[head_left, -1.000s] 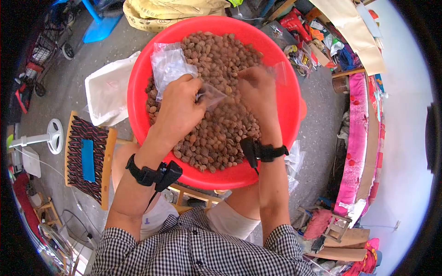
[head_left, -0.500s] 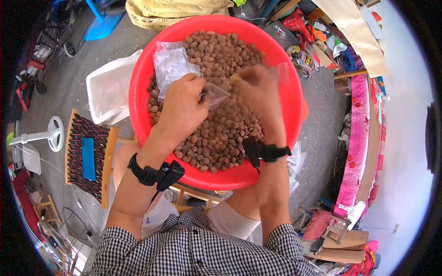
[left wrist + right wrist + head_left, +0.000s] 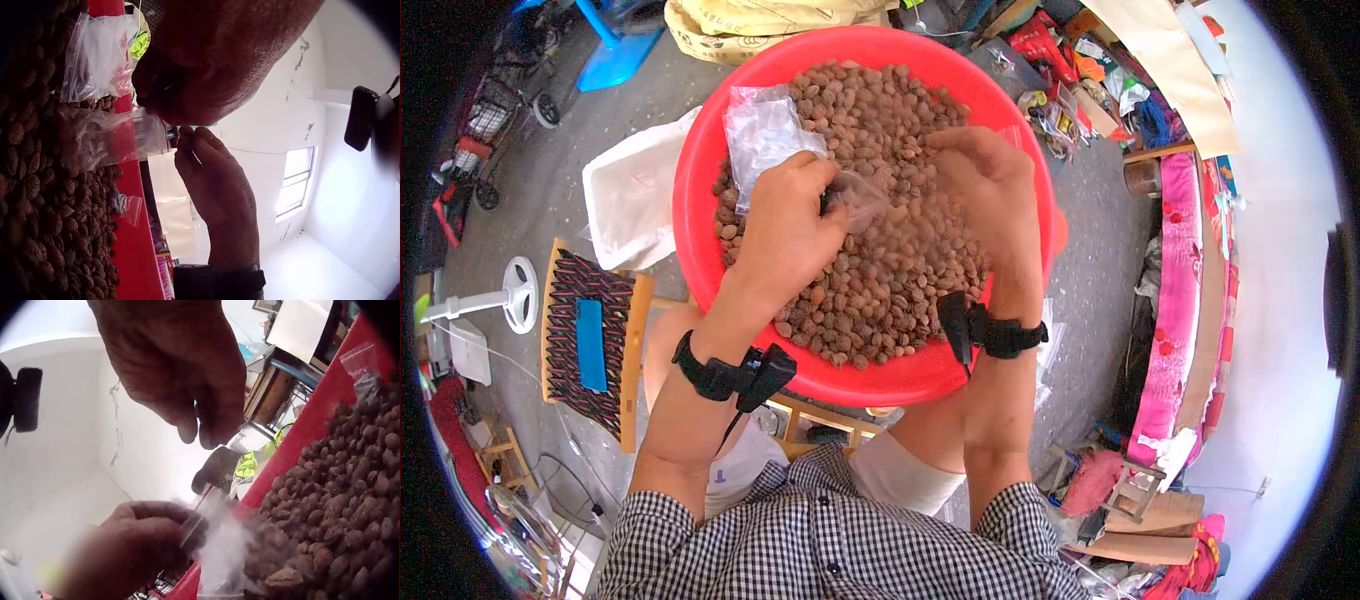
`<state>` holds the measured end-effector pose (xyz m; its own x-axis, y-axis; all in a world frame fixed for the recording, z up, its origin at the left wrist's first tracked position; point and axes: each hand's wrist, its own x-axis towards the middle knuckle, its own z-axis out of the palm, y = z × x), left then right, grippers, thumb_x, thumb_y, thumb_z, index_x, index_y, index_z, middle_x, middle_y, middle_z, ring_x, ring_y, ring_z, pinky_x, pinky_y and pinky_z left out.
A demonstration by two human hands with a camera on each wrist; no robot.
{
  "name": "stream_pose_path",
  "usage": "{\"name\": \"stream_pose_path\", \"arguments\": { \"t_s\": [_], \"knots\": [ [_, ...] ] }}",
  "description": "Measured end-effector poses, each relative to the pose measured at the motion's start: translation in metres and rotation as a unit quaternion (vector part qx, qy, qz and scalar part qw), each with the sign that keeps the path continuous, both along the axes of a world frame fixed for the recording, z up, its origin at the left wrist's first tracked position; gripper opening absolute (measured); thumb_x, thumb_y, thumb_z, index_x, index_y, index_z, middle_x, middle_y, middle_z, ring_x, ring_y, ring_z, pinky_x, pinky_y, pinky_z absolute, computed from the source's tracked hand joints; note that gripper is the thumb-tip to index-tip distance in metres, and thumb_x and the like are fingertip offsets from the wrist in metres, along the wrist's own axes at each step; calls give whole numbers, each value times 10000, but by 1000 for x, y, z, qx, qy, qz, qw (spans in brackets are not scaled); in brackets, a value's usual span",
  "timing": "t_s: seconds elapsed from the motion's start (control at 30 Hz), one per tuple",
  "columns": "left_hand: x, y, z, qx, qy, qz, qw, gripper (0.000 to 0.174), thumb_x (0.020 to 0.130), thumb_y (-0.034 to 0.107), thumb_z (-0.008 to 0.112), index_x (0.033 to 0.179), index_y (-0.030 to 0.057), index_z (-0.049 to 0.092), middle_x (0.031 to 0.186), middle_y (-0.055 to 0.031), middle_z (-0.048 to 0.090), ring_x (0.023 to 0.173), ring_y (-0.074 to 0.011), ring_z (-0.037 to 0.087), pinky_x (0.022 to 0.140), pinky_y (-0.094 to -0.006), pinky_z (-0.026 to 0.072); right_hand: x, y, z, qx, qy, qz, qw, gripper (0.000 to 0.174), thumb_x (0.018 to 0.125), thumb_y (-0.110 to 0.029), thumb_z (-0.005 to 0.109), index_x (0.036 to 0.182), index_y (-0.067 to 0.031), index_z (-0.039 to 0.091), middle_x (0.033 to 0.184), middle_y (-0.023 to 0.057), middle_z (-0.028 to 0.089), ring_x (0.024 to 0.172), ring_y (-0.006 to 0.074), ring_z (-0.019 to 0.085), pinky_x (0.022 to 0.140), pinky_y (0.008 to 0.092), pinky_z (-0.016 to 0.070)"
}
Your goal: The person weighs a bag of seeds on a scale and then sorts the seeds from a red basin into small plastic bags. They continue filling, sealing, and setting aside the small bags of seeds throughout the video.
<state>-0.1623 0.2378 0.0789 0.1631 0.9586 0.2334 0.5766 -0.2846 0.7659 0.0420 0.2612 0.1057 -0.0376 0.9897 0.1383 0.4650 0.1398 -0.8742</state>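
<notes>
A wide red basin (image 3: 703, 190) is filled with brown, grooved pits (image 3: 870, 300) that look like peach stones. Over the pits, my left hand (image 3: 785, 225) pinches a small clear plastic bag (image 3: 862, 200) by its edge; in the left wrist view this bag (image 3: 103, 140) hangs over the pits. A stack of clear bags (image 3: 762, 135) lies on the pits just beyond that hand. My right hand (image 3: 1000, 195), blurred, hovers over the basin's right side. In the right wrist view its fingers (image 3: 215, 425) hang loosely bent with nothing seen between them.
Another small clear bag (image 3: 361, 362) sits by the basin's far wall. A white tub (image 3: 630, 190) stands left of the basin, near a woven stool (image 3: 595, 345). Yellow sacks (image 3: 770, 25) lie behind, and clutter (image 3: 1080, 90) fills the right back.
My right hand has moved right and its fingers have drawn back from the middle of the pits. My left hand stays in nearly the same place with the bag.
</notes>
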Motion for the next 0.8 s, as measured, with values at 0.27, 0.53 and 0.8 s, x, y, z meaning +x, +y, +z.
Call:
{"name": "stream_pose_path", "arguments": {
  "t_s": [0.27, 0.53, 0.8],
  "knots": [
    [-3, 0, 4, 6, -111, -12, 994, 164, 708, -3, 574, 854, -36, 641, 771, -157, 595, 692, -264, 602, 635, -337, 455, 13, 10, -76, -79, -207, 115, 968, 452, 693, -176, 710, 1109, -25, 618, 1004, 226, 606, 987, 360, 582, 848, 433, 478],
    [-3, 1, 6, 0, -85, 4, 996, 189, 679, -24, 571, 846, -42, 659, 800, -205, 604, 732, -354, 612, 661, -387, 479, -26, -8, -79, -74, -289, 92, 950, 401, 665, -128, 723, 1034, -49, 587, 1047, 227, 513, 1002, 393, 550, 824, 446, 489],
    [-4, 3, -2, -5, -70, 3, 998, 210, 667, -5, 585, 854, -44, 673, 809, -207, 608, 737, -354, 615, 665, -396, 481, -7, 2, -86, -152, -43, 57, 986, 210, 691, -68, 653, 896, -24, 651, 767, 141, 648, 720, 262, 622, 683, 340, 515]
  ]
}}
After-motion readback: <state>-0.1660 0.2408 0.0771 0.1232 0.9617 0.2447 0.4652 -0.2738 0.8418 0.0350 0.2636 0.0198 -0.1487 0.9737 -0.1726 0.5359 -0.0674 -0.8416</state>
